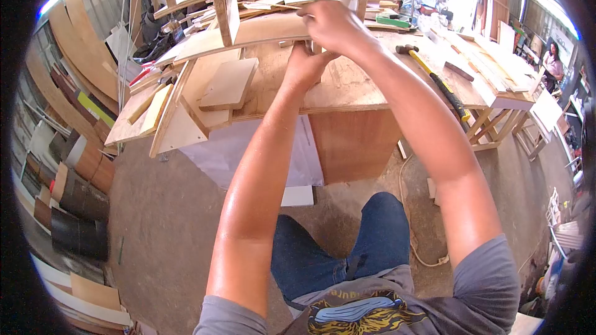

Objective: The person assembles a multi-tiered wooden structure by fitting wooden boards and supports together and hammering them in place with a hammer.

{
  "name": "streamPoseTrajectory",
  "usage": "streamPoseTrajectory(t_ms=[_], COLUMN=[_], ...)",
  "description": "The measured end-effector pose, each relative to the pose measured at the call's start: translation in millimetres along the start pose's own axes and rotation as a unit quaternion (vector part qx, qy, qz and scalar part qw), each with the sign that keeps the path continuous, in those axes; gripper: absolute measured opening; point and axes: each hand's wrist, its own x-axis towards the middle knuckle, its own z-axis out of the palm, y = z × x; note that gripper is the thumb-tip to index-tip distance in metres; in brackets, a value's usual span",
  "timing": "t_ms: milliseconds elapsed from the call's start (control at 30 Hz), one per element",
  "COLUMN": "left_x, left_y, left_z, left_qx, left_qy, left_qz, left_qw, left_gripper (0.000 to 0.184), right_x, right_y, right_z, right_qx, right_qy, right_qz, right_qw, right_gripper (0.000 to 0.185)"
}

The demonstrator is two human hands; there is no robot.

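A curved wooden frame (261, 30), made of bent strips joined by short upright blocks, stands on the plywood workbench (354, 87). My left hand (305, 65) is closed at the underside of its lower strip, around a short upright piece there; the fingertips are partly hidden. Just above, my right hand (335, 26) is closed over the same strip with thumb and finger drawn together. Whatever it pinches is too small or too covered to make out. A hammer (434, 80) with a yellow and black handle lies to the right of my right forearm.
A flat wooden board (230, 84) lies at the bench's left, beside a narrow wooden frame (177, 105) jutting past the edge. A dark bar (459, 72) rests right of the hammer. A cord (403, 211) runs along the floor. Another person (552, 65) is at far right.
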Motion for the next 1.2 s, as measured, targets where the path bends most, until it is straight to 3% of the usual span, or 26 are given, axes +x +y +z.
streamPoseTrajectory(t_ms=[100,233,367,700,800,1100,1200], left_x=[4.5,-14.6,-9.7,-5.4,-7.0,-3.4,-4.8], left_y=[-13.2,12.8,1.6,-1.9,-1.1,-9.0,-5.3], left_z=[11.3,8.5,9.2,9.1,11.0,13.6,13.2], left_qx=[0.043,0.052,0.067,0.057,0.072,0.089,0.087], left_qy=[0.053,0.058,0.044,0.028,0.055,0.071,0.078], left_qz=[0.03,0.019,0.021,0.04,0.072,0.107,0.09], left_qw=[0.997,0.997,0.997,0.997,0.993,0.988,0.989], left_gripper=[0.08,0.058,0.054,0.049,0.049,0.043,0.042], right_x=[62.5,79.1,92.5,86.1,86.4,85.7,78.9], right_y=[2.7,12.2,20.4,21.4,29.9,33.4,22.1], right_z=[29.6,45.3,53.2,44.5,48.9,55.8,43.1], right_qx=[-0.057,-0.043,-0.044,-0.028,0.0,-0.025,-0.006], right_qy=[-0.154,-0.186,-0.226,-0.16,-0.167,-0.151,-0.149], right_qz=[0.156,0.161,0.154,0.172,0.189,0.167,0.184], right_qw=[0.974,0.968,0.961,0.972,0.968,0.974,0.971], right_gripper=[0.036,0.036,0.038,0.037,0.049,0.047,0.036])
